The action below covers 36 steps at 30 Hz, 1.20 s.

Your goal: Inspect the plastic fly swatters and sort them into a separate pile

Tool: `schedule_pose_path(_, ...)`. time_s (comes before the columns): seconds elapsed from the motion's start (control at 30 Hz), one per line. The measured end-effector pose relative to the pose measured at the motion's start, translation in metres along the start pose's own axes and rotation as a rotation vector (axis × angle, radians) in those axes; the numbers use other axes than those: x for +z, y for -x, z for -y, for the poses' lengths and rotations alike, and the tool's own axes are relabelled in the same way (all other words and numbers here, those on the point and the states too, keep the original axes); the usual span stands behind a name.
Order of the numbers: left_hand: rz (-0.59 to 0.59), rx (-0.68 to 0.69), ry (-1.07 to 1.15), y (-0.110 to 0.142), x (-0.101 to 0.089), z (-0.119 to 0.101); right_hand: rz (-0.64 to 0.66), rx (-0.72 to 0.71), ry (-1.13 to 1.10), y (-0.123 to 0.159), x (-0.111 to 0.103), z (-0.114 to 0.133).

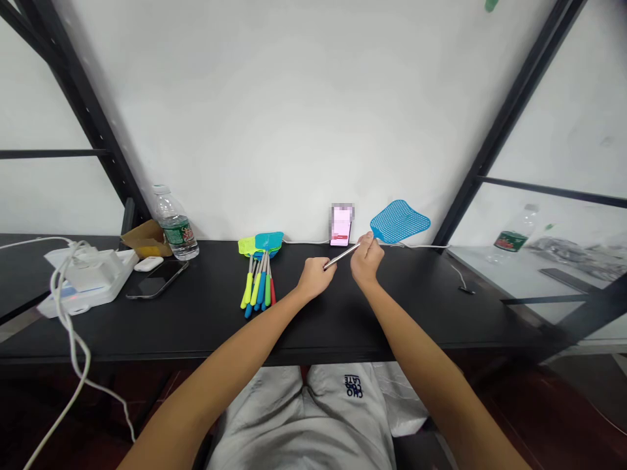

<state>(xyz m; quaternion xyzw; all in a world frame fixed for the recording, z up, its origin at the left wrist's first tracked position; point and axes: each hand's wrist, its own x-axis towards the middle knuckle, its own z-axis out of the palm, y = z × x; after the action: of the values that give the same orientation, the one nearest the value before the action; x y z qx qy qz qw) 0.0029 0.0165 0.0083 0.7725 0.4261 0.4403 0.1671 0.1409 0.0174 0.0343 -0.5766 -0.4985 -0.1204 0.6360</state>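
Note:
A fly swatter (400,222) with a blue perforated head and a thin metal shaft is held above the black desk, its head to the right. My left hand (315,278) is closed round the handle end, hiding the grip. At the neck, just below the blue head, the fingers of my right hand (367,258) pinch the shaft. Left of my hands lies a bunch of fly swatters (259,281), with yellow, green, blue and red handles toward me and yellow and blue heads near the wall.
A phone (341,225) with a lit screen leans on the wall. Leftward are a water bottle (177,225), a cardboard box (147,239), a dark phone (157,280), a white case (149,264) and a power strip (93,287) with cables. A short cable (463,285) lies right, near the desk's end.

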Motion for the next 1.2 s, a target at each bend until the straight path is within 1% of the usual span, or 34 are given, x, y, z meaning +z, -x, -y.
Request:
schedule_pose_path(0.23, -0.046, -0.030, -0.028, -0.0024, -0.0024, 0.0018, -0.058, -0.015, 0.036, -0.0020, 0.0007, -0.0016)
schedule_pose_path(0.47, -0.097, -0.069, -0.050, -0.0026, -0.0037, 0.0019, -0.070, 0.013, 0.062, -0.0045, -0.0012, -0.0029)
schedule_pose_path(0.77, -0.132, -0.112, -0.036, -0.0058, -0.0033, 0.0048, -0.091, -0.053, 0.046, -0.0048, -0.0013, -0.0048)
schedule_pose_path(0.97, -0.216, -0.173, 0.022, -0.0091, -0.0054, 0.0086, -0.092, -0.118, -0.028, -0.0022, -0.0019, -0.0002)
schedule_pose_path(1.1, -0.247, -0.201, 0.032, -0.0103, -0.0065, 0.0083, -0.098, -0.144, -0.037, -0.0020, -0.0016, 0.0031)
schedule_pose_path(1.2, -0.249, -0.202, 0.033, -0.0103, -0.0056, 0.0077, -0.108, -0.153, -0.035, -0.0033, -0.0013, 0.0031)
